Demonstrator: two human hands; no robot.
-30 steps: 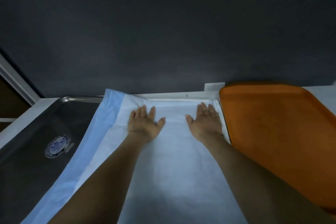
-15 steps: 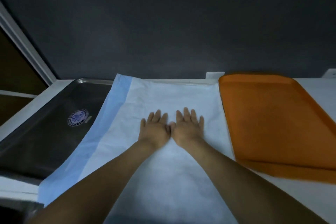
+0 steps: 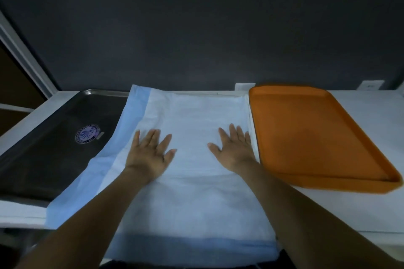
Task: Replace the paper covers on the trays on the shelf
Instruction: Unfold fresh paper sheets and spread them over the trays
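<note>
1. Two hands are flat on the paper cover point(image 3: 192, 111). The left hand point(image 3: 149, 155) and right hand point(image 3: 235, 150) are both palm-down with fingers straight and fanned out, pressing on the sheet well apart from each other.
2. That paper cover is white with a light blue border. It lies mid-shelf point(image 3: 371, 120), running from the back edge to the front edge, where the blue strip hangs over.
3. Pretty sure there's a tray under it, since a thin pale rim point(image 3: 218, 93) peeks out at the shelf's back edge. The light's bad though, so don't quote me.
4. At the left end of the shelf there's a steel tray point(image 3: 43, 148), and the cover's blue side border laps over its right edge.
5. A round blue-and-white sticker point(image 3: 87, 134) sits on the steel tray's floor. It has a ring of lettering, but it's too blurry to read.
6. The orange tray point(image 3: 306, 133) is toward the right end, bare, just beside the paper. The right hand's little finger is near its left rim.
7. A dark wall point(image 3: 196, 28) is behind it all, with a white wall plate point(image 3: 244, 86) at the shelf's back edge.
</note>
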